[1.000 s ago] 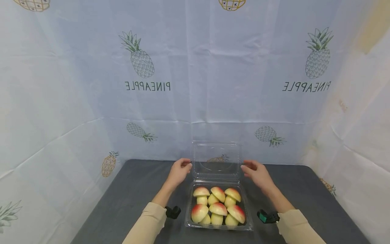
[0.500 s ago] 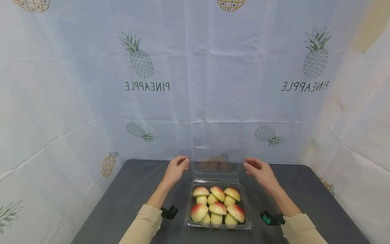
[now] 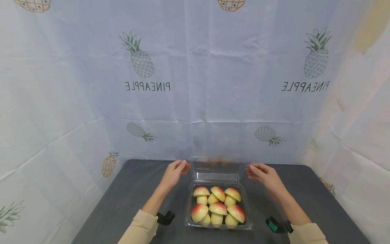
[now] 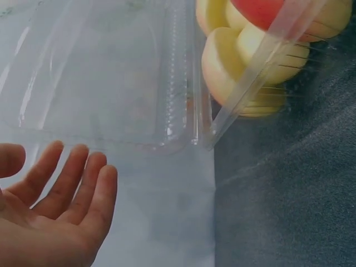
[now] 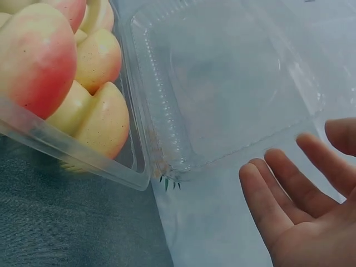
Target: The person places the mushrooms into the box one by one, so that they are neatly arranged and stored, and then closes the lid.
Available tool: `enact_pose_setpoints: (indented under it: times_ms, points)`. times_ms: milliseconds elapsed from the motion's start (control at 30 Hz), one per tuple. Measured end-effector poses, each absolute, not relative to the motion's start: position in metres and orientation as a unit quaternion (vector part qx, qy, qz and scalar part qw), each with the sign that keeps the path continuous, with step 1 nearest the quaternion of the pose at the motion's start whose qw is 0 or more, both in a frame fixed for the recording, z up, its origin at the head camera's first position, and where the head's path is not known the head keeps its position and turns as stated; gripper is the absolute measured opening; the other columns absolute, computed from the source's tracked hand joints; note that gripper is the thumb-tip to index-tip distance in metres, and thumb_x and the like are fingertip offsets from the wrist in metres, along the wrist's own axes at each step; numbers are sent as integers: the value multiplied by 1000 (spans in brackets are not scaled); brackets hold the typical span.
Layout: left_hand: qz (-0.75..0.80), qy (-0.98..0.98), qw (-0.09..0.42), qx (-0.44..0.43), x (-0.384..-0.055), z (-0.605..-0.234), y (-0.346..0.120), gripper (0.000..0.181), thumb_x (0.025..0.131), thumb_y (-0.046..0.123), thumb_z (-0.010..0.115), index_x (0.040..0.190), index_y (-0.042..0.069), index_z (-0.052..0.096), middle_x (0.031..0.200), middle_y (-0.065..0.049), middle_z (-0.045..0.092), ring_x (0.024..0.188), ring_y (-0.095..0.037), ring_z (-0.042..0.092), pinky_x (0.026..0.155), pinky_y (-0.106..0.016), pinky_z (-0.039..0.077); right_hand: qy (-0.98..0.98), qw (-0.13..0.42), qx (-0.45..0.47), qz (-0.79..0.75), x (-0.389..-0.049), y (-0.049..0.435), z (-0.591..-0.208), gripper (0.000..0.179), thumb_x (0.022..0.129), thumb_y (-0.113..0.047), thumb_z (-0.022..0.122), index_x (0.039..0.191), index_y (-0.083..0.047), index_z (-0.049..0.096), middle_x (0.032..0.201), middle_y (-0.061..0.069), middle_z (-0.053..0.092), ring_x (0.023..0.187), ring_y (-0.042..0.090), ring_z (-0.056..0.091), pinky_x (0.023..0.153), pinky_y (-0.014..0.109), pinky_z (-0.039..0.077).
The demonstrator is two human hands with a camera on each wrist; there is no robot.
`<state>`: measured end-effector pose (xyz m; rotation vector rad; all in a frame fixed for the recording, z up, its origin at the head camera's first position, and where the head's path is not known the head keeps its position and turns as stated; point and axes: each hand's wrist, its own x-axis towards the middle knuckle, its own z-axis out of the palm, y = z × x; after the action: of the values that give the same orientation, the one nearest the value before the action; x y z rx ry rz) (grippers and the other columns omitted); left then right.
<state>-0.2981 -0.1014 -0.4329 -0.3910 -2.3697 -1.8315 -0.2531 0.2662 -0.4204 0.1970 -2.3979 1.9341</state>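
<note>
A clear plastic clamshell box (image 3: 189, 220) stands on the dark table in the head view. Several mushroom-shaped pieces (image 3: 217, 208) with yellow stems and red-tinged caps lie in its base in two rows. Its hinged lid (image 3: 217, 166) is raised at the back and leans toward me. My left hand (image 3: 173, 174) is at the lid's left edge, fingers loosely bent, as the left wrist view shows. On the opposite edge is my right hand (image 3: 266, 178), its fingers likewise relaxed. Whether the fingertips touch the lid, I cannot tell.
A dark cloth (image 3: 122, 203) covers the table. White curtain fabric (image 3: 225, 101) with pineapple prints hangs behind the table and at both sides. Black bands (image 3: 166, 218) with small devices sit on both wrists.
The lid has tipped forward toward me, its top edge now lower and nearer. Both hands have moved slightly outward with it. The mushroom pieces and base have stayed put.
</note>
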Motion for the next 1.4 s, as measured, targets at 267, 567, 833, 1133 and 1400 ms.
enact_pose_setpoints:
  times_ms: [267,567,833,1133,1400]
  points:
    - [-589,-795,25,-139,-288,-436,-108,39,109,30,50,110,-4,69,112,-17,71,109,-33,67,97,-50,54,-774,12,64,630,-248,271,-426,46,106,-34,56,126,7,61,123,20,65,108,18,67,98,43,55]
    - [-567,-808,-11,-159,-277,-439,-114,35,108,28,53,108,-3,68,110,-15,69,108,-35,65,97,-48,54,-779,-33,43,625,-240,274,-436,45,103,-33,63,126,5,62,126,19,65,119,30,63,102,42,52]
    - [-530,-821,-26,-210,-268,-451,-122,34,107,30,55,112,-1,68,104,-8,69,99,-22,66,94,-46,54,-780,-54,38,622,-231,279,-450,43,103,-31,62,128,4,62,123,12,64,112,24,65,103,46,51]
    - [-500,-838,-22,-218,-256,-462,-128,27,106,27,58,116,5,68,107,-3,68,104,-25,65,88,-42,54,-801,-69,37,593,-220,276,-461,44,102,-34,64,128,1,64,112,8,68,100,22,64,95,48,52]
    - [-497,-839,-32,-221,-248,-476,-127,27,104,27,61,121,6,64,118,-6,63,114,-29,61,97,-46,52,-811,-71,25,580,-213,271,-473,44,100,-35,66,128,-1,65,118,11,68,104,23,63,94,50,53]
